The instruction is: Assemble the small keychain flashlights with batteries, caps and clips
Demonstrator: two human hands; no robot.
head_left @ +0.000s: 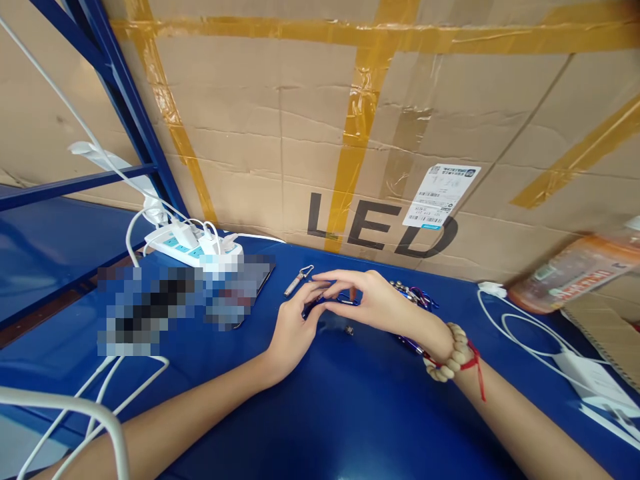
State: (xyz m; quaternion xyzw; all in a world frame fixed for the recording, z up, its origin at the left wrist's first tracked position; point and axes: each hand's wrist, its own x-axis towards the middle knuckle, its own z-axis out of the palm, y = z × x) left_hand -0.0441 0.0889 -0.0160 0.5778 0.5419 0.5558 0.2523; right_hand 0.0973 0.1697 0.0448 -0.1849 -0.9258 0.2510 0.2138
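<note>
My left hand (295,327) and my right hand (367,300) meet above the blue table (345,413), fingers curled in pinches. Between them is a small blue keychain piece (314,305) with a blue clip (350,301) at its right end; the fingers hide much of it. Just beyond my left fingers lies a silver keychain light (299,281) with a carabiner clip. A small metal part (349,331) rests on the table below my right fingers. Partly behind my right hand and wrist sits a pile of blue and silver keychain pieces (420,298).
At the back stands a large cardboard box (240,133) marked LED. A white power strip (193,250), cables and a partly blurred phone (250,293) are on the left. To the right are an orange drink bottle (575,270) and a white charger (595,383) with its cable.
</note>
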